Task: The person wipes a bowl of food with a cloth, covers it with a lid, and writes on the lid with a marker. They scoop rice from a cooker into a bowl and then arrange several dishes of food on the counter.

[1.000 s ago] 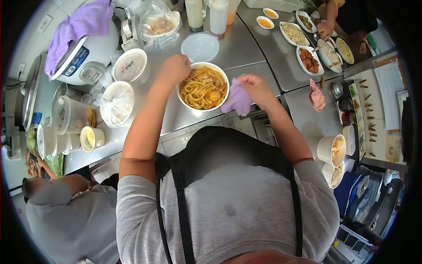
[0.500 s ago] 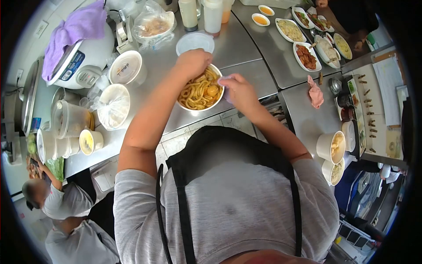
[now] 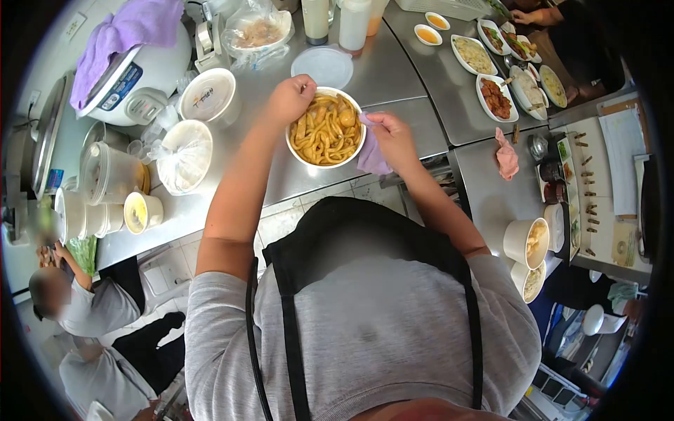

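A round white bowl [image 3: 289, 142] of thick noodles in yellow-brown sauce [image 3: 324, 137] stands near the counter's front edge. At its upper left rim is my left hand [image 3: 293, 99], fingers curled together; whether anything is between them is hidden. My right hand [image 3: 393, 142] pinches a purple cloth [image 3: 375, 156] against the bowl's right rim, and part of the cloth hangs below the fingers. Just beyond the bowl a translucent round lid [image 3: 321, 67] lies flat on the steel counter [image 3: 274, 179].
Lidded tubs [image 3: 208, 98], a bagged bowl [image 3: 184, 158] and a rice cooker [image 3: 133, 88] crowd the left. Squeeze bottles [image 3: 354, 24] stand behind the lid. Filled white dishes [image 3: 496, 98], a pink cloth [image 3: 506, 156] and paper tubs [image 3: 525, 242] are on the right. Other people work at lower left and upper right.
My left hand has moved left from over the bowl's top to its upper left rim, uncovering more noodles. More of the purple cloth now shows below my right hand.
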The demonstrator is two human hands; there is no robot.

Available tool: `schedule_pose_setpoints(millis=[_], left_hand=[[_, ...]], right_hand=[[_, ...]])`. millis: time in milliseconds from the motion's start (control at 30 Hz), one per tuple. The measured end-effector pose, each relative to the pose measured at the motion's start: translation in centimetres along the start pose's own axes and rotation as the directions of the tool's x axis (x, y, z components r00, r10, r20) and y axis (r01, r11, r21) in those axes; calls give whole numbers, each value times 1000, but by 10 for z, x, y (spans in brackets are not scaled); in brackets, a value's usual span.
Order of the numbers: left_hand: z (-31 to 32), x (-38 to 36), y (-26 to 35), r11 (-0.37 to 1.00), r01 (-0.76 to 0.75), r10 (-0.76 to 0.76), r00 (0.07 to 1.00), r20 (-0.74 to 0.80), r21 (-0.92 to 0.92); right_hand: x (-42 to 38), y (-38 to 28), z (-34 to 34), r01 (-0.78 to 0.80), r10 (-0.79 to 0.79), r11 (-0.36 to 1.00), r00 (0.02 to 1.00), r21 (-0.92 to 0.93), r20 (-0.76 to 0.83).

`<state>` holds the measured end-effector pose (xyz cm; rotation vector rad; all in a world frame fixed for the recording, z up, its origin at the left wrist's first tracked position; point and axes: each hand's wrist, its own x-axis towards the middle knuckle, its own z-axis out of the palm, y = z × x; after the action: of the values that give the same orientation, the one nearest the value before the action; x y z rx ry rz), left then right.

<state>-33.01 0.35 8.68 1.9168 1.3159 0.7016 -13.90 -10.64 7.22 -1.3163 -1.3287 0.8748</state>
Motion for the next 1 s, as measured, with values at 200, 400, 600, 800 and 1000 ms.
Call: schedule_pose_setpoints(millis=[200, 400, 600, 800, 1000], left_hand=[[10, -11, -7, 989, 80, -107, 967, -230, -123], [17, -26, -7, 984, 130, -171, 886, -432, -123], [18, -40, -21, 961, 114, -239, 802, -548, -252], [15, -46, -57, 956, 27, -212, 748, -628, -291], [-19, -77, -19, 598, 238, -524, 839, -148, -766]], right_hand=[[-25, -4, 5, 123, -135, 977, 989, -175, -60], [-35, 0, 13, -245, 252, 911, 967, 331, 22], [-37, -20, 19, -392, 338, 707, 918, 588, 207], [-11, -26, 4, -438, 333, 692, 899, 574, 284], [61, -50, -63, -40, 64, 915, 997, 401, -45]])
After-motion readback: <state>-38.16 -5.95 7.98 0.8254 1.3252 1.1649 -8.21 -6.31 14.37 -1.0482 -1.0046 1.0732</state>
